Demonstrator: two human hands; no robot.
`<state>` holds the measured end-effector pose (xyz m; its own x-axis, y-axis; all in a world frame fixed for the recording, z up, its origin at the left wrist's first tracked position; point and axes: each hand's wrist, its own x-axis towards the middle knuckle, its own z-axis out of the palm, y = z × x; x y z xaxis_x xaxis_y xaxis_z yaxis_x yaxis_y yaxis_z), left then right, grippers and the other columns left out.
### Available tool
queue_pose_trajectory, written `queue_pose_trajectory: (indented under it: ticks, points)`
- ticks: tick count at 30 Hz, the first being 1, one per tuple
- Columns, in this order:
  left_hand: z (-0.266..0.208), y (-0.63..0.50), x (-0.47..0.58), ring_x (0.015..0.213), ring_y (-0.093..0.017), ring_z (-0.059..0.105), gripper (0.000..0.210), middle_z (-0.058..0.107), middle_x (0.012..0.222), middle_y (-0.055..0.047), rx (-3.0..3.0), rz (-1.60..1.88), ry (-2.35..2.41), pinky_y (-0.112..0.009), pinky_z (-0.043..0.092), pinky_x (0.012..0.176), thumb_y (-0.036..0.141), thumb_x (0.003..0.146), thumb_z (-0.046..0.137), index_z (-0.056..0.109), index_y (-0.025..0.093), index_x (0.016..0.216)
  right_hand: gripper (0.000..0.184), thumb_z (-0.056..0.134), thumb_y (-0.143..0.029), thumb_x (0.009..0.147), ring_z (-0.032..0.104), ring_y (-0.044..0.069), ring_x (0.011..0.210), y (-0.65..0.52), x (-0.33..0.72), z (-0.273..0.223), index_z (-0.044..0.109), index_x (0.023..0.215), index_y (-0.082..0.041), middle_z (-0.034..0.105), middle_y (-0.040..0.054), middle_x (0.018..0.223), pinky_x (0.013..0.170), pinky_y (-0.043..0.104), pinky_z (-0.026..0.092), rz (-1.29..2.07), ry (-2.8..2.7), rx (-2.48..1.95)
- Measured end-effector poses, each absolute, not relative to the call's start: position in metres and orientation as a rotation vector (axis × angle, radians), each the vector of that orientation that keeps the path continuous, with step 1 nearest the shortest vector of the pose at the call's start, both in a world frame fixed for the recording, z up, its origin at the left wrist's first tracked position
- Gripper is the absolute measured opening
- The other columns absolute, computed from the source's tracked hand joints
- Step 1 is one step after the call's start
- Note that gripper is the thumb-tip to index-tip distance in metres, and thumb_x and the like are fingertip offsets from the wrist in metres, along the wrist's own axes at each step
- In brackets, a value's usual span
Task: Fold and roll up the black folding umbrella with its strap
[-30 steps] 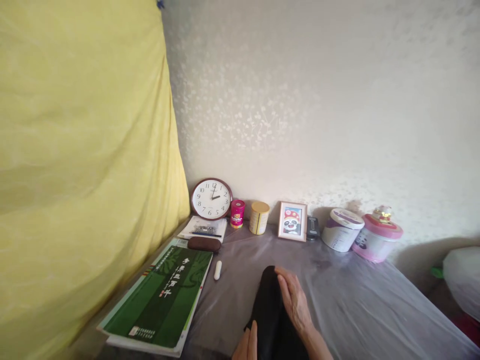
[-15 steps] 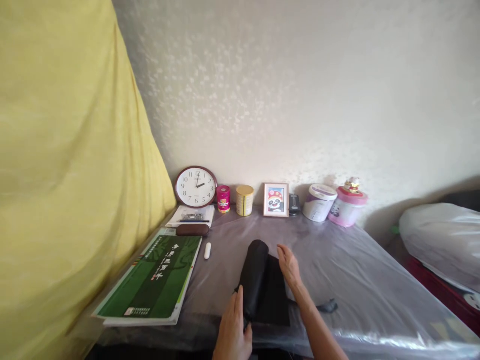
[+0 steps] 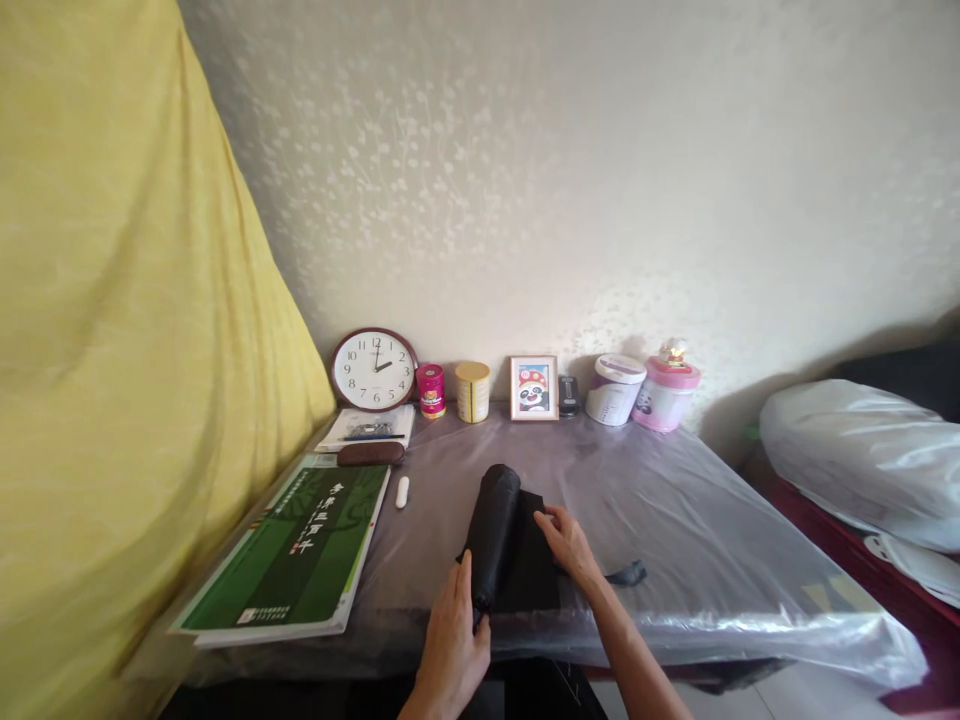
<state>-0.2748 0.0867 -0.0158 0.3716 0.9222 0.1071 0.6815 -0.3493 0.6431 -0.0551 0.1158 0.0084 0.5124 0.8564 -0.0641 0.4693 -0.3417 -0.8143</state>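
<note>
A thick black roll [image 3: 495, 525] of smooth fabric lies on the plastic-covered table [image 3: 645, 500], pointing away from me. Flat black fabric [image 3: 531, 560] spreads out along its right side. My left hand [image 3: 454, 625] is closed around the near left end of the roll, thumb at its bottom end. At the right edge of the flat fabric, my right hand [image 3: 568, 543] has its fingers closed on the cloth. A dark strap-like piece [image 3: 627, 574] sticks out to the right from beneath my right forearm.
Green books [image 3: 300, 560], a brown case [image 3: 371, 454] and a small white object [image 3: 403, 492] lie left. Along the wall stand a clock [image 3: 374, 370], a pink can [image 3: 430, 391], a yellow-lidded can [image 3: 472, 392], a picture frame [image 3: 534, 388] and two tubs [image 3: 615, 390].
My right hand has come down from beside the fabric's far corner and closed on its right edge. My left hand stays on the roll. The whole view has shifted slightly.
</note>
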Motion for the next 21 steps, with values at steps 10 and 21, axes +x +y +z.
queue_pose_trajectory:
  ticks: [10, 21]
  points:
    - [-0.015, 0.087, -0.274, 0.129, -0.020, 0.035, 0.069, 0.039, 0.139, -0.012, 2.109, 0.656, 1.371, -0.034, 0.028, 0.107, 0.017, 0.071, 0.038, 0.022, 0.009, 0.137, 0.046, 0.050, -0.031, 0.076, 0.063, 0.020, 0.082, 0.128, -0.098, 0.033, 0.049, 0.118, -0.013, 0.065, 0.0068, 0.087, 0.062, 0.027, 0.049, 0.752, -1.167, -1.850]
    - [-0.014, 0.087, -0.275, 0.128, -0.023, 0.036, 0.066, 0.040, 0.137, -0.015, 2.116, 0.608, 1.424, -0.036, 0.032, 0.105, 0.019, 0.073, 0.037, 0.023, 0.008, 0.137, 0.039, 0.055, -0.024, 0.073, 0.060, 0.016, 0.061, 0.143, -0.128, 0.031, 0.055, 0.110, -0.014, 0.062, 0.0014, 0.067, 0.056, 0.025, 0.045, 0.570, -1.218, -1.847]
